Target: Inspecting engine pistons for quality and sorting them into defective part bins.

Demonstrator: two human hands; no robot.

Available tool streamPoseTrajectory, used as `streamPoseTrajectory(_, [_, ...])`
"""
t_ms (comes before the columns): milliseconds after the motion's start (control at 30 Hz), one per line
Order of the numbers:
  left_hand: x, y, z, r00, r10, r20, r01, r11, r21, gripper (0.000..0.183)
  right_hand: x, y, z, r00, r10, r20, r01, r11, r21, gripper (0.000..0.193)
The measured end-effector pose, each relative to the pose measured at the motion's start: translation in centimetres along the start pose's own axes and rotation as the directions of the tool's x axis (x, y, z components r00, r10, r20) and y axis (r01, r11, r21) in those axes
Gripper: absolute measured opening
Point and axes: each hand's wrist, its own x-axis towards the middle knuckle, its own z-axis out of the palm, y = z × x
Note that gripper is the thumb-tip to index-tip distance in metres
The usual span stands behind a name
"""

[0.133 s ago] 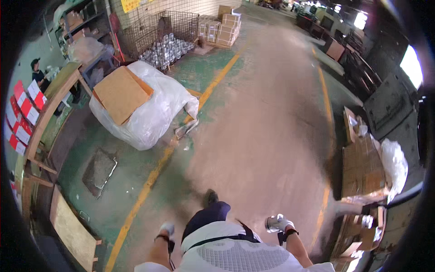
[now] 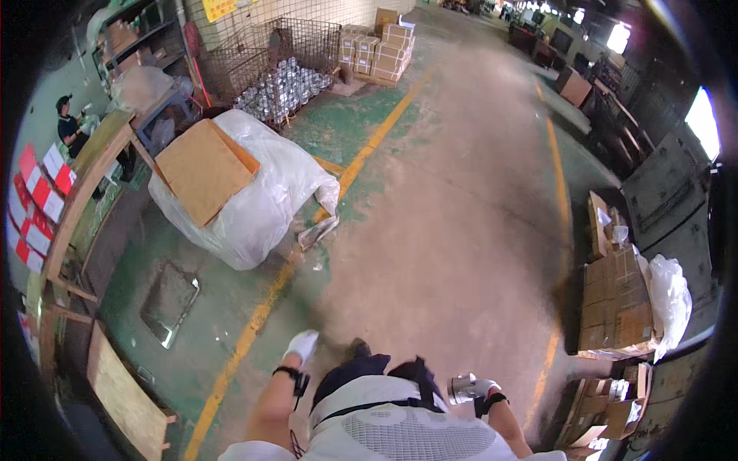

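Observation:
Both my hands wear white gloves and have dark straps at the wrists. My left hand (image 2: 302, 346) hangs forward of my body at the left, its fingers loosely stretched and nothing seen in them. Low at my right side, my right hand (image 2: 486, 387) is closed on a silver metal cylinder (image 2: 463, 389). The cylinder sticks out toward my body, and the glove hides its other end. Below me, one dark shoe (image 2: 359, 348) shows on the worn floor.
A plastic-covered bulk (image 2: 269, 192) with a cardboard sheet (image 2: 206, 170) stands left of the walkway. Behind it are a wire cage (image 2: 307, 38) of silver metal parts and stacked cartons (image 2: 392, 54). Cartons (image 2: 615, 300) line the right. A person (image 2: 69, 127) is by the left workbench (image 2: 84, 180).
My left hand has swung forward and up from beside my hip. The right hand keeps the metal cylinder, slightly lower. The surroundings have shifted slightly in view as I walk.

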Motion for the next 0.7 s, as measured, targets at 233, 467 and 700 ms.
streamPoseTrajectory(233, [28.0,5.0,-14.9,0.755,-0.544,0.365,0.608,0.373,-0.701,0.039,8.5,-8.5,-8.5,0.953,0.148,0.266,-0.107,0.981,-0.161,0.059])
streamPoseTrajectory(467, [26.5,-11.7,-4.2,0.627,-0.671,0.395,0.714,0.698,0.053,0.036,16.6,-20.2,-28.8,0.967,0.052,0.251,0.017,0.964,-0.265,0.049])
streamPoseTrajectory(700, [28.2,-10.1,-8.4,-0.157,-0.56,0.814,0.792,-0.564,-0.235,0.036,15.7,-38.1,-51.4,0.995,0.045,0.092,-0.022,0.971,-0.238,0.04])
